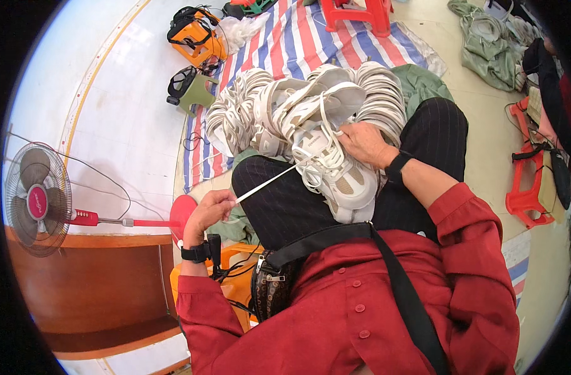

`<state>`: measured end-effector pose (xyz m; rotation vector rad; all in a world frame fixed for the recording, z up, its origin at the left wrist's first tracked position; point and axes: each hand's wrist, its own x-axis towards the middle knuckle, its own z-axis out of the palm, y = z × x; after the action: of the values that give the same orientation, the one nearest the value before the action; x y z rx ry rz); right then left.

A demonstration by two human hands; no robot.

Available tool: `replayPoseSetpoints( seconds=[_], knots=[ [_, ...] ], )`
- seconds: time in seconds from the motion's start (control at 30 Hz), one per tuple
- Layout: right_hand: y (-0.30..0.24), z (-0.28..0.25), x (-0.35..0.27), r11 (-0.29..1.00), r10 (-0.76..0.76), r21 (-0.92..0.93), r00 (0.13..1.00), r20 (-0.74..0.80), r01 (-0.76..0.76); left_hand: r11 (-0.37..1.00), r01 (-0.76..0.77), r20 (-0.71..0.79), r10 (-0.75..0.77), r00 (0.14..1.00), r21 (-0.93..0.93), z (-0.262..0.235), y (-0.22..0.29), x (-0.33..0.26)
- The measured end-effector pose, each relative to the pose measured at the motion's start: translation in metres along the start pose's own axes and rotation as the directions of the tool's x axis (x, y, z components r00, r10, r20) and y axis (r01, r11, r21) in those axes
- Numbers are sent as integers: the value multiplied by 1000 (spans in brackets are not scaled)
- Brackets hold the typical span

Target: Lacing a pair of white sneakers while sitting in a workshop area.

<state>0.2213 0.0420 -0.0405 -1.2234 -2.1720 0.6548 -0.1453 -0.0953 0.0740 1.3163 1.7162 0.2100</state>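
A white and beige sneaker [343, 181] lies on my lap, its toe toward me. My left hand [212, 211] is closed on the end of a white shoelace [270, 183], which runs taut from the sneaker's eyelets out to the left. At the sneaker's right side my right hand [367, 144] is curled against the collar and upper; its fingertips are partly hidden there. Just beyond, more shoe uppers [285, 103] in the same white and beige are heaped against my knees, with a stacked row [379, 94] at the right.
A striped red, white and blue sheet [285, 40] covers the floor ahead. At the left stand a fan [39, 199], an orange stool [198, 40] and a green stool [198, 94]. Red stools [528, 169] and green cloth bundles [491, 56] lie to the right.
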Motion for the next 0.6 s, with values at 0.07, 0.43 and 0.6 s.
replayPoseSetpoints(
  seconds=[0.07,0.43,0.6],
  knots=[
    [3,0,4,994,59,88,998,29,-62,1000,14,-11,-14,1000,-8,-3,0,-2],
    [13,0,6,971,15,238,996,88,-35,898,102,-195,-18,981,429,-24,-23,9],
    [14,-3,7,964,-22,266,985,169,-24,825,147,-266,4,964,546,-28,-36,6]
  ],
)
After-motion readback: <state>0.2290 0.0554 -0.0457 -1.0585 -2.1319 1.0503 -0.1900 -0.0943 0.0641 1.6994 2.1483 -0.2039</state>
